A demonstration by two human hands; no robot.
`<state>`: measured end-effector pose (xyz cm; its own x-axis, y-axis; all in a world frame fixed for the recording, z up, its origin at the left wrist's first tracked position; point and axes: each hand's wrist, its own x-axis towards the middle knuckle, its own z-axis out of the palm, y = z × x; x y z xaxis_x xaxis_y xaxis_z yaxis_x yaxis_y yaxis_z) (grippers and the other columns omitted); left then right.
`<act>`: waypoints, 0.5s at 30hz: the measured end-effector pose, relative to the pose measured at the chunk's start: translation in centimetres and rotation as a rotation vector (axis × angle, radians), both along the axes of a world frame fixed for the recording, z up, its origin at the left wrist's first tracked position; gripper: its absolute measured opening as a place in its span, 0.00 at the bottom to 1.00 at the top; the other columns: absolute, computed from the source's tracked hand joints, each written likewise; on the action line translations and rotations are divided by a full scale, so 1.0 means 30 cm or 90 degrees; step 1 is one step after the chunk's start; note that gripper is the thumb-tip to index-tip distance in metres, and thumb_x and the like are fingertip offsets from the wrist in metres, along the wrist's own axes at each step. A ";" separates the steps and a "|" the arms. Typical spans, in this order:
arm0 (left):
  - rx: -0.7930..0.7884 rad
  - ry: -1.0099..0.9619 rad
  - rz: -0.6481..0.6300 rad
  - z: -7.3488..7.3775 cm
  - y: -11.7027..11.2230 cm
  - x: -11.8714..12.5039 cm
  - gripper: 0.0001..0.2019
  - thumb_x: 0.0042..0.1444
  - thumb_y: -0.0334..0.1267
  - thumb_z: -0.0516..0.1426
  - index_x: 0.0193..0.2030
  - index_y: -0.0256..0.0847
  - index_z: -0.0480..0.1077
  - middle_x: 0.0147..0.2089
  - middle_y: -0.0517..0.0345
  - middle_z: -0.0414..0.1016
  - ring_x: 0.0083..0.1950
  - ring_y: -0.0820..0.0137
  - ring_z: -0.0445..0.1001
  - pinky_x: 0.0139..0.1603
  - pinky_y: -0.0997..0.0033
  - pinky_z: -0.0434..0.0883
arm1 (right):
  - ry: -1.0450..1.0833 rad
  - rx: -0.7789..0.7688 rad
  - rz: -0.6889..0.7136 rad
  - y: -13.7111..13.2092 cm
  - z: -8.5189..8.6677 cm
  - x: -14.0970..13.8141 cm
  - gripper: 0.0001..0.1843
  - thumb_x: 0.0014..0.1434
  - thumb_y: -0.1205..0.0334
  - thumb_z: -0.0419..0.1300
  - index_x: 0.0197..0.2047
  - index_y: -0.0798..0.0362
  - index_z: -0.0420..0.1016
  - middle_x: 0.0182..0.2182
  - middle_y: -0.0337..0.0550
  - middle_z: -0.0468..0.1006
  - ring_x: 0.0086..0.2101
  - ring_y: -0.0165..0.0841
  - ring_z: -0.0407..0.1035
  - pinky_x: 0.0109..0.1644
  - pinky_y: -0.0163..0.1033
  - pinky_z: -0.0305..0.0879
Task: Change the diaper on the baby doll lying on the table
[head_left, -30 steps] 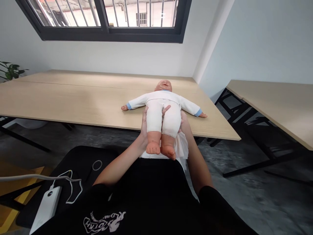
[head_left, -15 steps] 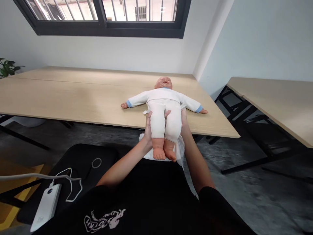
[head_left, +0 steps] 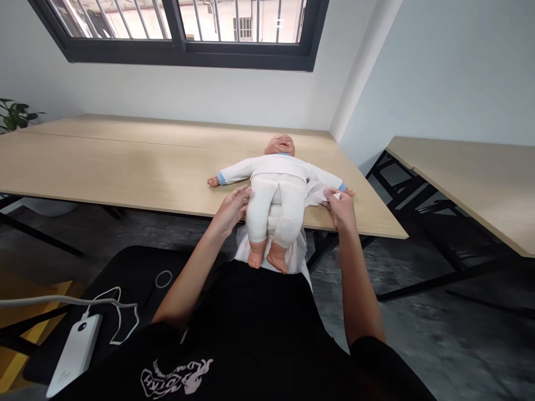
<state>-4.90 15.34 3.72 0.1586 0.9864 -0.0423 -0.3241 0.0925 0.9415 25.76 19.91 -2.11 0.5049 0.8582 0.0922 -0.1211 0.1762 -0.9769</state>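
Observation:
A baby doll (head_left: 278,186) in a white long-sleeved suit with blue cuffs lies on its back on the pale wooden table (head_left: 125,167), its legs reaching past the front edge. Under its hips is a white diaper (head_left: 301,253), whose side flap stretches out below the doll's outstretched arm. My right hand (head_left: 340,209) pinches that flap. My left hand (head_left: 230,210) is open, with its fingers beside the doll's thigh, and holds nothing.
A second wooden table (head_left: 468,184) stands to the right. On a black seat (head_left: 142,267) at lower left lie a white power bank (head_left: 74,355) with a cable and a thin bracelet (head_left: 164,279). A potted plant (head_left: 16,117) shows at far left.
Both hands have let go of the doll's legs, which have dropped onto the diaper. My right hand has moved outward to the diaper flap, and my left hand has moved to the doll's side.

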 end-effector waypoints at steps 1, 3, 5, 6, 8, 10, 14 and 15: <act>0.014 0.026 0.033 -0.004 0.016 -0.003 0.22 0.60 0.43 0.64 0.58 0.38 0.68 0.52 0.49 0.78 0.51 0.64 0.79 0.51 0.68 0.76 | -0.046 0.003 -0.007 -0.009 -0.003 0.013 0.18 0.49 0.56 0.68 0.40 0.56 0.73 0.42 0.49 0.76 0.43 0.36 0.75 0.48 0.44 0.81; 0.022 0.057 0.068 -0.011 0.053 -0.001 0.27 0.57 0.41 0.67 0.61 0.39 0.65 0.56 0.47 0.76 0.53 0.64 0.78 0.53 0.67 0.75 | -0.101 0.022 -0.002 -0.018 -0.009 0.030 0.23 0.45 0.53 0.70 0.41 0.57 0.74 0.43 0.50 0.76 0.42 0.37 0.75 0.49 0.47 0.81; 0.005 0.045 0.051 -0.018 0.095 0.011 0.26 0.58 0.43 0.67 0.59 0.38 0.66 0.55 0.47 0.77 0.53 0.63 0.79 0.53 0.66 0.75 | -0.125 0.038 0.012 -0.020 -0.012 0.040 0.27 0.43 0.50 0.71 0.43 0.57 0.75 0.44 0.51 0.77 0.43 0.38 0.75 0.52 0.49 0.80; -0.014 0.027 0.029 -0.021 0.116 0.019 0.22 0.59 0.45 0.65 0.56 0.38 0.68 0.51 0.47 0.78 0.52 0.62 0.79 0.52 0.66 0.75 | -0.134 0.040 0.010 -0.021 -0.011 0.044 0.28 0.42 0.49 0.71 0.43 0.57 0.75 0.44 0.51 0.77 0.44 0.38 0.75 0.53 0.50 0.79; -0.060 -0.007 -0.001 -0.031 0.158 0.035 0.16 0.63 0.48 0.60 0.48 0.36 0.72 0.44 0.48 0.80 0.49 0.63 0.79 0.51 0.67 0.76 | -0.155 0.034 -0.009 -0.023 -0.006 0.054 0.30 0.41 0.49 0.72 0.44 0.58 0.75 0.44 0.51 0.78 0.46 0.39 0.75 0.59 0.53 0.75; -0.062 -0.005 0.024 -0.044 0.193 0.044 0.14 0.64 0.47 0.59 0.43 0.37 0.72 0.42 0.48 0.80 0.48 0.64 0.79 0.51 0.67 0.75 | -0.169 0.020 -0.027 -0.028 0.002 0.069 0.30 0.39 0.50 0.73 0.43 0.58 0.75 0.43 0.51 0.78 0.46 0.39 0.75 0.63 0.55 0.71; 0.119 0.208 0.072 -0.069 0.234 0.024 0.10 0.58 0.40 0.61 0.44 0.37 0.75 0.46 0.46 0.81 0.54 0.58 0.77 0.59 0.57 0.71 | -0.162 0.009 -0.027 -0.039 0.010 0.105 0.31 0.37 0.51 0.75 0.42 0.59 0.75 0.41 0.51 0.78 0.44 0.38 0.75 0.62 0.54 0.70; 0.172 0.291 0.065 -0.073 0.239 0.012 0.09 0.57 0.38 0.61 0.42 0.38 0.76 0.47 0.46 0.81 0.56 0.55 0.76 0.61 0.54 0.70 | -0.162 0.010 -0.019 -0.039 0.008 0.113 0.31 0.37 0.51 0.75 0.42 0.59 0.75 0.41 0.51 0.78 0.43 0.38 0.75 0.61 0.53 0.71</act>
<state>-4.53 22.52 1.54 0.0862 0.9811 0.1733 0.1289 -0.1834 0.9745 29.13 18.74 -1.87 0.4882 0.8411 0.2328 0.1338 0.1915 -0.9723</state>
